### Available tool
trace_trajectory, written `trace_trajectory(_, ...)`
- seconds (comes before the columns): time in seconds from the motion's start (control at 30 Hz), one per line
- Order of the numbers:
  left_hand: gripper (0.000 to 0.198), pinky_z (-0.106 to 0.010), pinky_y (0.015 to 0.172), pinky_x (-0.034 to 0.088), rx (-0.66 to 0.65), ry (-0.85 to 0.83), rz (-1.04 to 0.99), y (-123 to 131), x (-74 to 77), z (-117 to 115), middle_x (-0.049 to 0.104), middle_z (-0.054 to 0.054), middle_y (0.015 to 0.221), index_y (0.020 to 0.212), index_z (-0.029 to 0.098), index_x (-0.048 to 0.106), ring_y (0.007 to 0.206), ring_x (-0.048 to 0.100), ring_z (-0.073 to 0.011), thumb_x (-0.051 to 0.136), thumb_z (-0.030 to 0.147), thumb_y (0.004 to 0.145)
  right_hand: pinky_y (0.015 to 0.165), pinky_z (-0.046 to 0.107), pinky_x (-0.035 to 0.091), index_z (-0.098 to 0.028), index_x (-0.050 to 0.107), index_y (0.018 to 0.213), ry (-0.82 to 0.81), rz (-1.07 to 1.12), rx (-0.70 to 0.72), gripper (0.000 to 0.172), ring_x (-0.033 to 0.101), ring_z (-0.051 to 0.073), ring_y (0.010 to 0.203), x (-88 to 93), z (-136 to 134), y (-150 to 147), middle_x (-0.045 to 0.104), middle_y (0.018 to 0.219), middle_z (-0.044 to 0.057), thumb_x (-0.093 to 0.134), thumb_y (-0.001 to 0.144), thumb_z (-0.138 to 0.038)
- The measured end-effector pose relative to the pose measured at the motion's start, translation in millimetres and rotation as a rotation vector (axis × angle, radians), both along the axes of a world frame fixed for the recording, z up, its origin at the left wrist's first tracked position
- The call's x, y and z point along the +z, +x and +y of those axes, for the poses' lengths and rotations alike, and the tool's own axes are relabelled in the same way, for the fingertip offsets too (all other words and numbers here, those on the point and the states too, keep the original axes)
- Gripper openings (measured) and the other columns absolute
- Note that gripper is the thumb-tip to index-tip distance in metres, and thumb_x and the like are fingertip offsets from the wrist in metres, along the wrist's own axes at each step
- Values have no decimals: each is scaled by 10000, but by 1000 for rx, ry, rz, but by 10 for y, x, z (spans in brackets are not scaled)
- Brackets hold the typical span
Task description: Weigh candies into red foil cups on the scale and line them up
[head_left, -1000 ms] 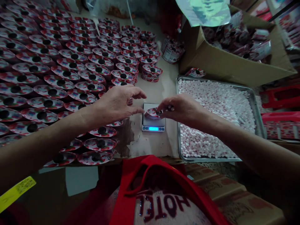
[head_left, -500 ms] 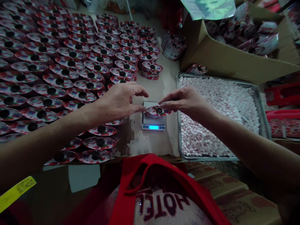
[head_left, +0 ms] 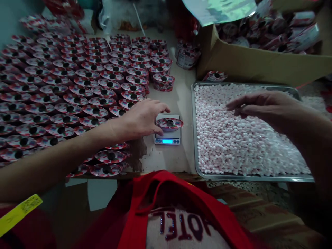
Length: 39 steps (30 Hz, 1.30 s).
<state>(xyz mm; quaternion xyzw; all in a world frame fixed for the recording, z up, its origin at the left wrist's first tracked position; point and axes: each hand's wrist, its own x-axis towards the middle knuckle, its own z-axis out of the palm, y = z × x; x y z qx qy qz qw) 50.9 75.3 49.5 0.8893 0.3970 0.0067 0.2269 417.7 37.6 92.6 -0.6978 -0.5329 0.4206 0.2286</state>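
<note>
On a small digital scale [head_left: 167, 136] with a lit blue display stands an oval, red-and-white printed packet [head_left: 177, 123] with a dark round hole in its top. My left hand [head_left: 145, 117] is curved beside it, thumb and fingers apart, the thumb close to the packet's left end. Over the metal tray [head_left: 196, 152] of small white, pill-shaped candies [head_left: 223, 145] hovers my right hand [head_left: 269, 105]. Its fingers are stretched forward, thumb just below them, with nothing visible between.
Rows of similar oval packets [head_left: 61, 109] cover the left of the table. Behind the tray, a cardboard box [head_left: 259, 64] holds many packets, with a shiny sheet [head_left: 220, 10] over its corner. One packet [head_left: 214, 76] lies between box and tray.
My right hand has left the packet and moved right, over the candies. The packet stays on the scale, with my left hand still beside it. The view has shifted slightly.
</note>
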Motion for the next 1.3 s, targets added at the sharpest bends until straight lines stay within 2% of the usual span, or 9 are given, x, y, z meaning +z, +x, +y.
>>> trace_trajectory(0.13,661,-433,1089,479,-34,36,97,93,-29,-45,718,-110,1355,1383,213,667,1267,627,-350,897,402,794,657,354,471,-220,862,942,23,162,-6,117,640,164,717,-138,-39,-62,811,912,101,812,858,-284)
trace_trajectory(0.27,610,-446,1058,501,8,26,152,158,-93,-104,738,-118,1292,1329,203,698,1235,645,-365,897,412,791,585,296,414,-180,830,1013,91,270,151,258,559,142,649,-258,-31,-509,755,805,60,843,820,-350)
trace_trajectory(0.43,398,-396,983,544,-3,4,-37,301,-287,-153,774,-111,1208,1257,186,727,1137,708,-303,813,345,902,618,277,431,-150,792,993,132,343,298,248,555,129,644,-320,121,-919,773,844,57,712,813,-300)
trace_trajectory(0.57,238,-402,983,571,22,114,-141,333,-365,212,779,-100,1187,1223,203,732,1112,726,-277,667,289,1010,593,260,374,-136,788,985,110,346,187,309,525,123,637,-331,361,-686,743,817,48,725,739,-311)
trace_trajectory(0.73,263,-441,1041,571,50,354,-11,222,-316,885,721,-134,1196,1198,178,730,1134,695,-291,655,131,951,573,253,316,-105,795,983,82,301,93,542,465,115,601,-362,627,-203,664,734,22,810,765,-600)
trace_trajectory(0.87,359,-477,1038,558,18,425,20,164,-319,1058,713,-134,1241,1307,196,703,1166,662,-314,674,131,955,708,288,461,-140,782,973,297,16,184,421,664,196,778,-400,961,-344,765,868,72,669,937,-545)
trace_trajectory(1.03,218,-488,1076,540,37,417,-27,112,-232,1076,734,-127,1224,1203,196,749,1170,666,-321,717,249,993,876,346,502,-160,681,1396,347,-849,344,395,779,305,1082,-442,1706,-1017,814,1139,203,475,1082,-284)
trace_trajectory(1.17,193,-496,1067,556,83,438,-93,-120,-132,1096,754,-106,1204,1159,208,764,1156,687,-321,740,225,969,890,339,511,-31,722,1330,251,-943,384,395,768,341,1169,-558,2318,-1277,777,1197,315,493,1015,-101)
trace_trajectory(1.3,186,-509,1066,559,126,465,-173,-490,-61,1051,764,-96,1206,1149,236,761,1152,701,-324,734,308,980,894,342,518,-24,795,1229,209,-981,417,345,750,352,1200,-635,2546,-1267,764,1233,322,554,1000,-117)
